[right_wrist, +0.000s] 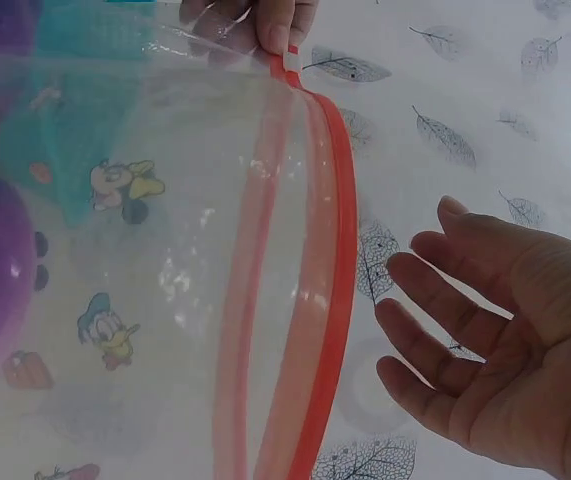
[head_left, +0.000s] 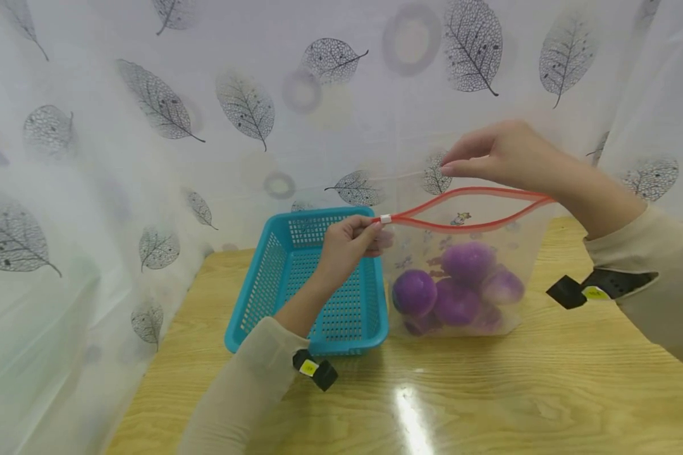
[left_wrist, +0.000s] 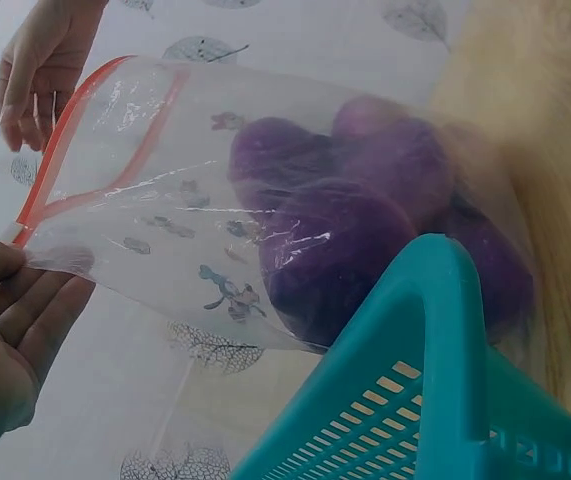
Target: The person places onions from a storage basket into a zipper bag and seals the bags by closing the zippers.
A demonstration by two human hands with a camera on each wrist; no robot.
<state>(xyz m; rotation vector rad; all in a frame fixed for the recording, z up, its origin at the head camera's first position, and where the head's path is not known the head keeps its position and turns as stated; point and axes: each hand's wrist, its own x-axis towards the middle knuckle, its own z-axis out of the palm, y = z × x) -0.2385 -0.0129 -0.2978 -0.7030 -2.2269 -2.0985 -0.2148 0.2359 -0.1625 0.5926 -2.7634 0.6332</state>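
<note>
A clear zipper bag (head_left: pixel 461 253) with a red-edged mouth stands on the table, its mouth gaping. Cartoon figures are printed on it, and several round purple things (head_left: pixel 468 262) lie inside; their exact kind cannot be told through the plastic. My left hand (head_left: pixel 347 243) pinches the bag's left top corner beside the white slider (head_left: pixel 385 218). Above the mouth hovers my right hand (head_left: pixel 503 155), fingers loosely bent and holding nothing; the right wrist view shows this hand (right_wrist: pixel 505 340) apart from the red edge.
A teal plastic basket (head_left: pixel 304 221) with perforated walls sits left of the bag, under my left forearm. The wooden table (head_left: pixel 461 392) extends in front. A pale curtain (head_left: pixel 233 57) with leaf prints hangs behind and along the left side.
</note>
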